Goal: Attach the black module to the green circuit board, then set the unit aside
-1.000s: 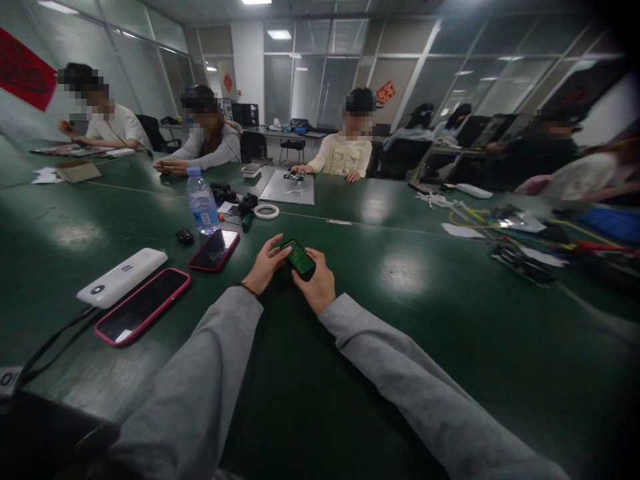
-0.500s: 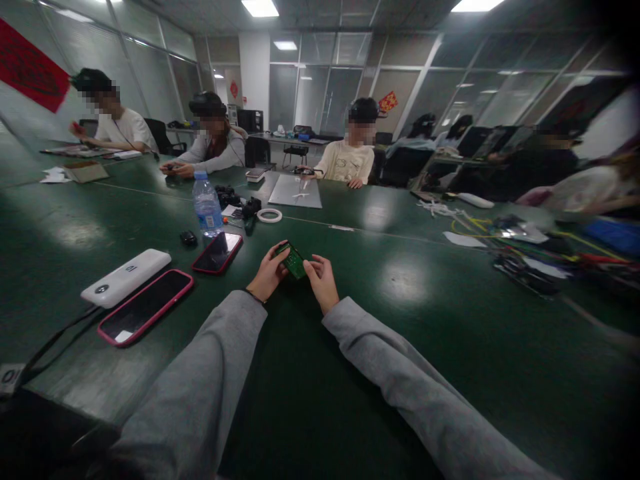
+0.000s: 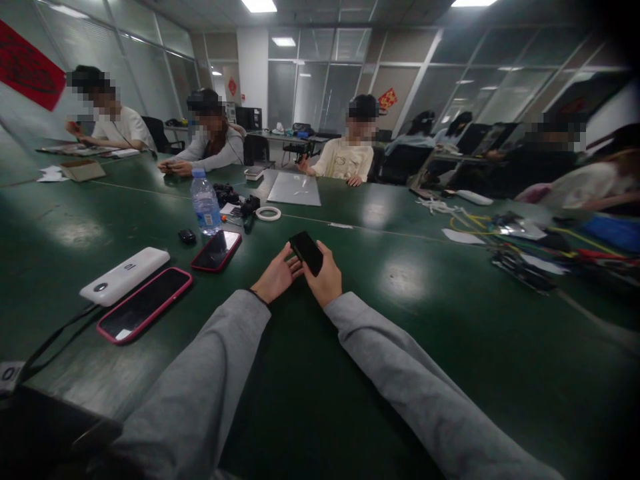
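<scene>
My right hand [image 3: 326, 275] grips a small circuit board [image 3: 307, 252] by its near right part, thumb along its edge. The board's flat black face, like a screen, is turned up; its green side is hidden below. Beside it on the left, my left hand [image 3: 278, 273] has its fingers apart, their tips at the board's left edge. Whether they touch it I cannot tell. Both hands are just above the dark green table [image 3: 400, 320].
Left of my hands lie two red-edged phones [image 3: 145, 307] [image 3: 217, 251], a white power bank [image 3: 125, 275] and a water bottle [image 3: 205, 203]. A tape roll [image 3: 269, 213] is beyond. Tangled cables [image 3: 520, 247] spread at right. Several people sit around; one person [image 3: 345, 157] faces me.
The circuit board has been turned from its green side to its black face. My left hand has let go and spread its fingers; my right hand has taken fuller hold.
</scene>
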Demonstrator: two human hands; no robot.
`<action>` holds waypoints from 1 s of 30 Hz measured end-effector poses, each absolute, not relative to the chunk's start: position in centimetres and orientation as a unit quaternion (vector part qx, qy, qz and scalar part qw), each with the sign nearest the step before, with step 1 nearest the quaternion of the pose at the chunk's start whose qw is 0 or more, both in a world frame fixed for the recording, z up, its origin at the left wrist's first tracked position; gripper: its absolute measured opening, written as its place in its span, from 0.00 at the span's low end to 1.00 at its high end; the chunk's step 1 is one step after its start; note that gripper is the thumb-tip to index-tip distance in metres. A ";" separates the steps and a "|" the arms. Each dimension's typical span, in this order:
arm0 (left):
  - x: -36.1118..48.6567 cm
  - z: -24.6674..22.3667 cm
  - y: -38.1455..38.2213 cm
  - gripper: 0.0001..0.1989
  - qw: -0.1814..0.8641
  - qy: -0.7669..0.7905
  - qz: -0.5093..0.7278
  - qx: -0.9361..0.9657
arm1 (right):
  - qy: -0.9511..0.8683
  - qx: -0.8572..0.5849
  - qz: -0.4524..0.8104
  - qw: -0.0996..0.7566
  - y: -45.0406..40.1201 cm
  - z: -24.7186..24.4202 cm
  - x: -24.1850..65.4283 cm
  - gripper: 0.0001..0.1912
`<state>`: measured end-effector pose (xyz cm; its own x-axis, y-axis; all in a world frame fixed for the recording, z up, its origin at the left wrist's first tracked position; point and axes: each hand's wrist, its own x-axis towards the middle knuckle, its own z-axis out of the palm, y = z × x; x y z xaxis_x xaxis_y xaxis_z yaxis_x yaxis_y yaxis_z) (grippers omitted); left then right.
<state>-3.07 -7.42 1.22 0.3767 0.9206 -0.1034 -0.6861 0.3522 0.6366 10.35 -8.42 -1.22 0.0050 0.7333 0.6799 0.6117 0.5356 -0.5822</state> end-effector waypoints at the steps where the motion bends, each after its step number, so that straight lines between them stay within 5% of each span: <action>1: -2.8 1.4 -7.7 0.17 0.799 0.225 0.500 0.247 | -0.727 -0.473 0.028 0.497 -8.4 -1.2 10.5 0.30; 8: -2.6 1.4 -8.0 0.27 0.796 0.201 0.522 0.233 | -0.837 -0.393 -0.053 0.376 -9.8 -0.6 9.4 0.27; 22: -3.3 0.2 -6.6 0.33 0.761 0.287 0.546 0.202 | -0.750 -0.435 0.013 0.498 -10.4 0.4 9.5 0.24; 30: -3.8 0.4 -6.5 0.32 0.774 0.276 0.542 0.177 | -0.702 -0.411 0.173 0.556 -7.9 -0.8 11.0 0.21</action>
<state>-3.78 -6.47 0.36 0.2605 0.9366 -0.2345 -0.7409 0.3496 0.5735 10.95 -7.87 -0.81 -0.0443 0.7689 0.6378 0.3838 0.6025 -0.6998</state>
